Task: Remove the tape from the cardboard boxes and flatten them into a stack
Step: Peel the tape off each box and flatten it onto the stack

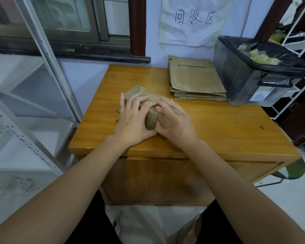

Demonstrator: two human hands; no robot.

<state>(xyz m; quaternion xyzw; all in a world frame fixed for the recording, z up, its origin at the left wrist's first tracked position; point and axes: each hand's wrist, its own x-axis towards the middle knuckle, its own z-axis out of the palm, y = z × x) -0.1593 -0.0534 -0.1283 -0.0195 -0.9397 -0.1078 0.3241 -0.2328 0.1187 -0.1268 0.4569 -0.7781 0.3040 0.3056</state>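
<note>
Box in hand: a small brown cardboard box (148, 101) lies on the wooden table (218, 124), near its middle and a little to the left, partly covered by both hands.
Left hand: the left hand (132, 120) lies over the box's left side, fingers spread and bent over its top, thumb curled against the near end; it grips the box.
Right hand: the right hand (174, 120) sits on the box's right side, fingers curled so the tips press on the top face, thumb at the near end just beside the left thumb; it holds the box too.
Tape: whether any tape is on the box cannot be told; the hands hide much of it.
Flattened stack: a stack of flattened boxes (195, 80) lies at the far side of the table, right of the held box and apart from it, against the wall.
Bin: a dark plastic bin (245, 80) lined with a black bag stands at the far right corner, just beside the stack; pale crumpled tape (261, 55) lies inside.
Wall: a white paper sign (194, 20) with handwritten characters hangs above the stack.
Left side: a white metal shelf (25, 106) stands left of the table.
</note>
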